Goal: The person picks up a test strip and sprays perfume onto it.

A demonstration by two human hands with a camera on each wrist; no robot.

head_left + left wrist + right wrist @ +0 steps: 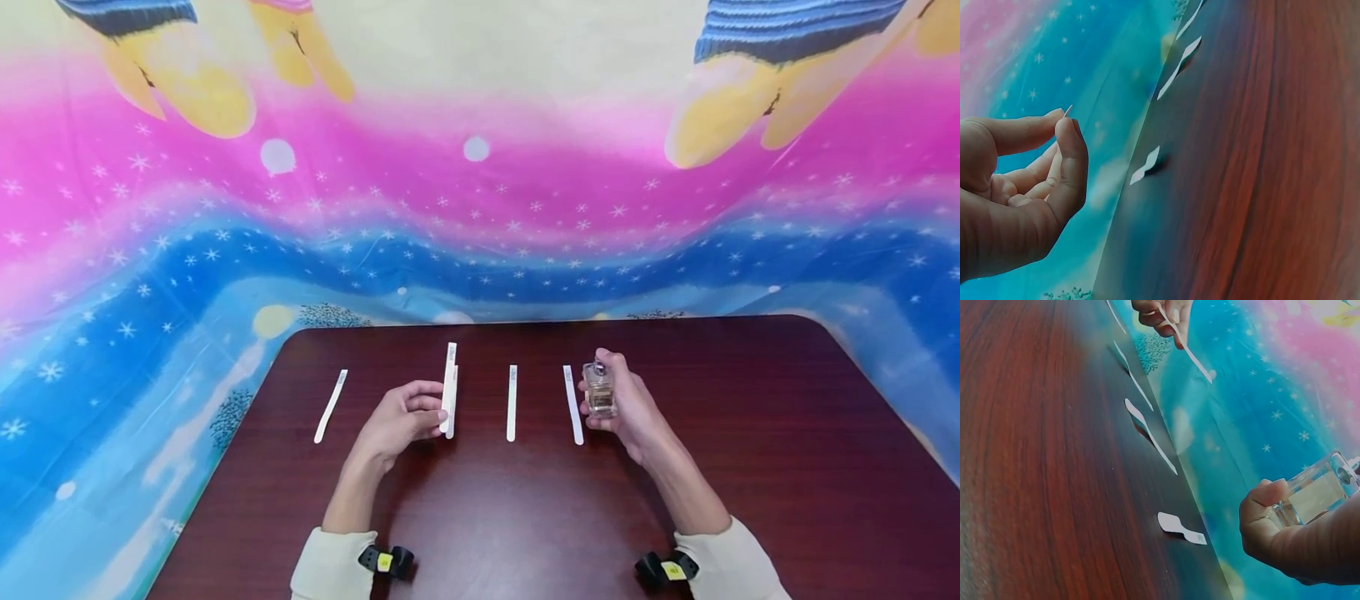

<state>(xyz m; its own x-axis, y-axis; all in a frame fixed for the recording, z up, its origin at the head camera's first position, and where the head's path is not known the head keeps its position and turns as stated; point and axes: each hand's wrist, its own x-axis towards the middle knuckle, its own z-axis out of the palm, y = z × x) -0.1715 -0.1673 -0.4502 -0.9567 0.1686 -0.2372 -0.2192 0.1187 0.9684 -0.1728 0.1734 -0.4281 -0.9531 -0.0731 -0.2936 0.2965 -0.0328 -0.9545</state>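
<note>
My left hand pinches one end of a white perfume test strip between thumb and fingers, holding it up off the table. Only the strip's thin edge shows past the fingertips in the left wrist view. A second test strip lies on the table, partly hidden behind the held one. My right hand grips a clear glass perfume bottle with pale liquid in it, upright, a finger at its spray top. The bottle is raised beside the table edge in the right wrist view.
More white test strips lie spaced in a row on the dark wooden table: one at the far left, one in the middle, one just left of the bottle. A printed cloth hangs behind the table.
</note>
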